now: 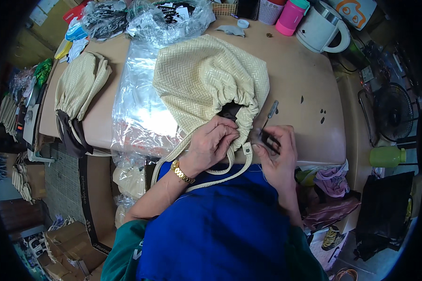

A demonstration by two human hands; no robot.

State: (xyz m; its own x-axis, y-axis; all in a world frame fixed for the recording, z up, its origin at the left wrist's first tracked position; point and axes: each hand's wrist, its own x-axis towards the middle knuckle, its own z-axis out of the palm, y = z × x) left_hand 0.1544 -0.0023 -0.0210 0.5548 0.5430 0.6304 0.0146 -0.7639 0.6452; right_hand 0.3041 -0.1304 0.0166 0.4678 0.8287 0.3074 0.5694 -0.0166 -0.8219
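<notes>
A cream woven drawstring bag lies on the table in front of me, its gathered mouth toward me and a dark lining showing inside. My left hand is closed on the gathered rim, pinching the fabric. Close by on the right, my right hand has its fingers curled around a small black tool, blurred, its exact kind unclear. Just beyond that hand is a slim grey-handled tool with a thin dark shaft. The bag's cord loops down over my blue apron, near a strap end with a snap.
A second cream bag lies at the table's left. Clear plastic stretches under the bag. Wrapped bundles, a pink bottle and a white kettle stand along the back. A fan is at the right.
</notes>
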